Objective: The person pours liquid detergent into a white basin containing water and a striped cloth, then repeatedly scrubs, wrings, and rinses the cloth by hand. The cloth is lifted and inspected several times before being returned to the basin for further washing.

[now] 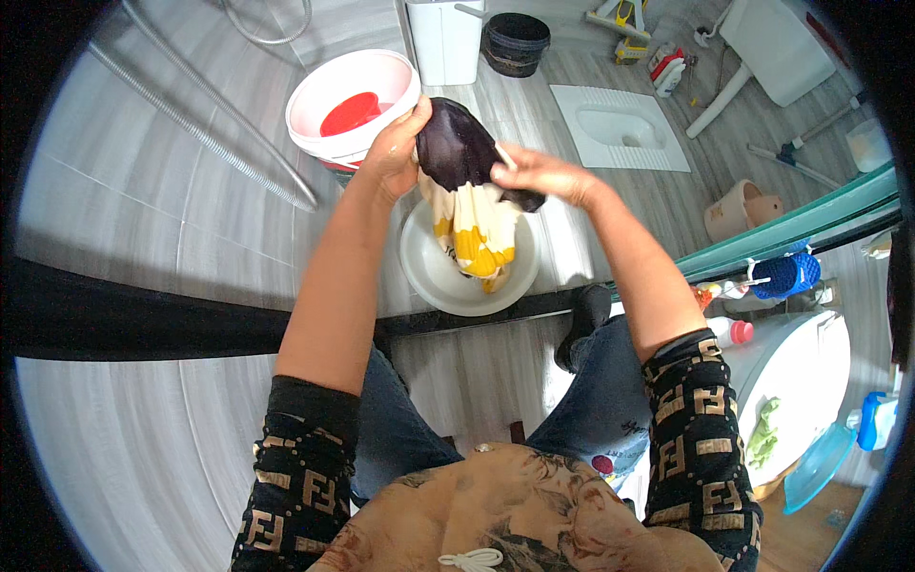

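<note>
A wet-looking garment [468, 157], black at the top with cream and yellow parts below, hangs between my two hands. My left hand [393, 157] grips its upper left edge. On the right, my right hand [547, 175] is slightly blurred and holds the black part by its right edge. The garment's yellow lower end reaches down into a round white basin [414, 268], which stands on the tiled floor between my forearms. What lies under the cloth in the basin is hidden.
Left of the basin stands a white bucket [304, 125] with a red plastic item [350, 114] inside. Farther off are a white bin [447, 46], a black bucket [516, 46] and a squat toilet [572, 107]. A glass panel edge [786, 225] runs along the right; a dark sill [143, 293] crosses the left.
</note>
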Tool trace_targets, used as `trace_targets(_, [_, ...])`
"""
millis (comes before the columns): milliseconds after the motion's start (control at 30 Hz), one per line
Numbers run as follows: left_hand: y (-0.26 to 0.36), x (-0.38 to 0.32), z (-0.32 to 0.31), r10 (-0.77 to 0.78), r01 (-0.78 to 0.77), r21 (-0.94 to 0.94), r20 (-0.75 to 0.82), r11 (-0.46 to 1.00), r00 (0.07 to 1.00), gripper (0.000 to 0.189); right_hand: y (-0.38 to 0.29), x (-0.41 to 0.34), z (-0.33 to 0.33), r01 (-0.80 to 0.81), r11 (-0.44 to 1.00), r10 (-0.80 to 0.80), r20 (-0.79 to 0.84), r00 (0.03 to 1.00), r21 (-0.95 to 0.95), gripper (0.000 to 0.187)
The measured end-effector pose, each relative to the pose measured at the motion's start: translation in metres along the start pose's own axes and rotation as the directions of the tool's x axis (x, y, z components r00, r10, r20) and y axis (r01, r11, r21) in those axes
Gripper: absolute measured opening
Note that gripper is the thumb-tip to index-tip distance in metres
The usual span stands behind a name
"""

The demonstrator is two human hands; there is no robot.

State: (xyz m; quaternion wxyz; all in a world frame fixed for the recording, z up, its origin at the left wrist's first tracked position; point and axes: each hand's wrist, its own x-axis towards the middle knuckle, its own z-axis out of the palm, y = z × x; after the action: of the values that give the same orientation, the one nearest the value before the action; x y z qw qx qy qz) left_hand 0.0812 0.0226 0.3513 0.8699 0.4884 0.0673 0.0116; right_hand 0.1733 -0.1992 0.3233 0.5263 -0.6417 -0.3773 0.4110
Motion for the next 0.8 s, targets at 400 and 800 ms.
trace_targets(400, [-0.07, 0.033, -0.025, -0.071, 0.065, -0.408, 0.0, 0.91, 0.997, 0.051, -0.034, 0.03, 0.113, 0.129, 0.683, -0.56, -0.402, 0.725, -0.719, 0.021])
trace_targets(800, [-0.047, 0.022, 0.041, 0.021, 0.01, -0.526, 0.053, 0.85, 0.998, 0.013, -0.029, 0.058, 0.082, -0.149, 0.661, -0.606, -0.641, 0.472, -0.735, 0.028])
